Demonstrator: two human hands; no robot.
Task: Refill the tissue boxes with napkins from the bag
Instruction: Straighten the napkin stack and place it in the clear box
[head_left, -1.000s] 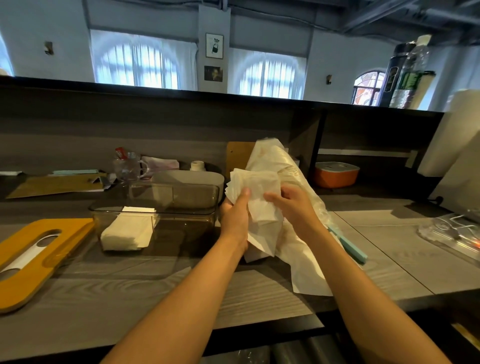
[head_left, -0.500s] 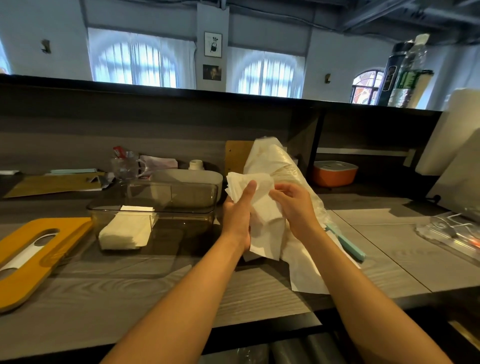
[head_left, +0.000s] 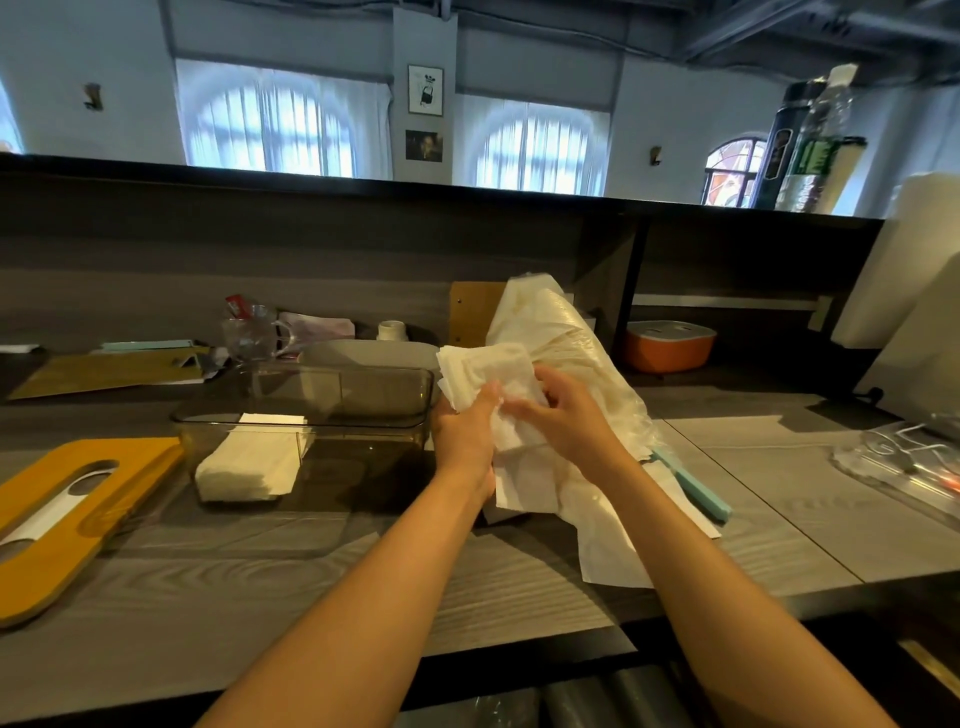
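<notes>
Both hands hold a bunch of white napkins (head_left: 485, 371) above the counter, just right of the clear tissue box (head_left: 363, 384). My left hand (head_left: 464, 436) grips the bunch from the left side. My right hand (head_left: 563, 415) pinches the napkins from the right. Behind them stands the translucent plastic bag (head_left: 561, 332) of napkins, its lower part spread on the counter. A small stack of napkins (head_left: 254, 460) lies inside the tissue box at its left end. The box's yellow lid (head_left: 57, 509) with an oval slot lies to the left.
A grey counter (head_left: 260, 587) with a raised back shelf. A light blue stick (head_left: 696, 488) lies by the bag. An orange container (head_left: 667, 345) sits in a cubby at the right. A glass mug (head_left: 254, 332), a grey box and papers stand behind the tissue box. Clear packaging lies far right.
The hands have drawn closer together on the napkins and shifted slightly; my left hand's fingers now curl round the bunch and my right hand has moved left over it.
</notes>
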